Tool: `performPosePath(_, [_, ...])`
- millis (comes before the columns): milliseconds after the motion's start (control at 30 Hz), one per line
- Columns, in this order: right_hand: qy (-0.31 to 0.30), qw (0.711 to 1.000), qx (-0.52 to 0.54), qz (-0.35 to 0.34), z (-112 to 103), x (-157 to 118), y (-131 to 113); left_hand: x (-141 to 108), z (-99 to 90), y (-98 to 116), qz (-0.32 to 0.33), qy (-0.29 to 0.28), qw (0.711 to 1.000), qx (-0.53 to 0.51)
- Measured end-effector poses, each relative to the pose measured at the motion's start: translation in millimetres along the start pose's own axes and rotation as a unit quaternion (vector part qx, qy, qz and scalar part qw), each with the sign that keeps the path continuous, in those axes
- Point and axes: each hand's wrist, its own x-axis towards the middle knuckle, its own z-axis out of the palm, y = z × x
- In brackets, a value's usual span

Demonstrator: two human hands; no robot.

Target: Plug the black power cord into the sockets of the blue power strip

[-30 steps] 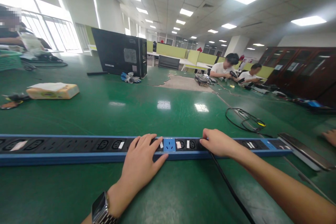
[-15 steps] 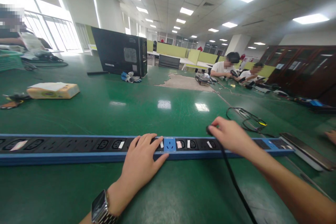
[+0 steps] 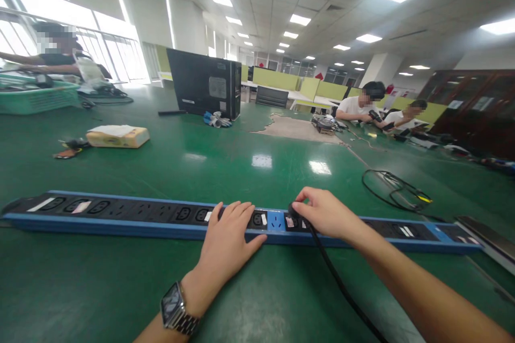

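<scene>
A long blue-edged power strip [image 3: 161,230] with a row of black sockets and a blue socket [image 3: 276,220] lies across the green table. My left hand [image 3: 231,241] rests on the strip just left of the blue socket, palm down, fingers spread, a watch on its wrist. My right hand [image 3: 324,211] pinches a black plug [image 3: 293,209] over the sockets just right of the blue one. From the plug a black cable [image 3: 341,289] runs down to the bottom edge. Whether the plug sits in a socket is hidden by the fingers.
A tissue pack [image 3: 118,136] and a green basket [image 3: 44,97] are at the left. A black computer case [image 3: 203,83] with gloves [image 3: 217,119] stands farther back. A coiled cable [image 3: 392,190] lies at the right. People work at the far right and far left.
My right hand has moved left and down with the plug, from above the strip to the sockets beside the blue one. The view has shifted; my left hand stays on the strip.
</scene>
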Motion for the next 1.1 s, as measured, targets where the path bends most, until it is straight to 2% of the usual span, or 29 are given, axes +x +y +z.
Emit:
performPosePath(100, [-0.028, 0.999, -0.042, -0.020, 19, 10, -17, -1, -1.4, -1, -0.005, -0.008, 1.000, -0.008])
performPosePath(200, [-0.023, 0.998, -0.060, -0.011, 29, 14, -23, -1, -2.1, 1, -0.008, -0.009, 1.000, -0.015])
performPosePath(500, [0.027, 0.987, -0.150, 0.054, 37, 13, -32, -3, -0.6, 3, -0.008, -0.001, 1.000, -0.009])
performPosePath(700, [0.039, 0.973, -0.219, 0.059, 57, 4, -53, -3, -0.4, 3, -0.012, 0.000, 1.000, -0.012])
performPosePath(800, [0.046, 0.975, -0.210, 0.063, 62, 3, -54, -3, -0.7, 5, -0.011, -0.001, 1.000, -0.016])
performPosePath(867, [0.050, 0.980, -0.187, 0.056, 56, 4, -52, -3, -0.1, 5, -0.013, -0.004, 1.000, -0.017])
performPosePath(933, [0.057, 0.984, -0.161, 0.045, 39, 4, -49, -2, 0.7, 3, -0.014, -0.008, 1.000, -0.020])
performPosePath(1033, [0.121, 0.985, -0.115, 0.038, 7, -2, -45, 0, -1.1, -1, -0.014, -0.008, 0.999, -0.051])
performPosePath(1100, [0.158, 0.983, -0.086, 0.031, -4, -6, -43, 2, -6.0, 0, -0.024, 0.016, 0.994, -0.110])
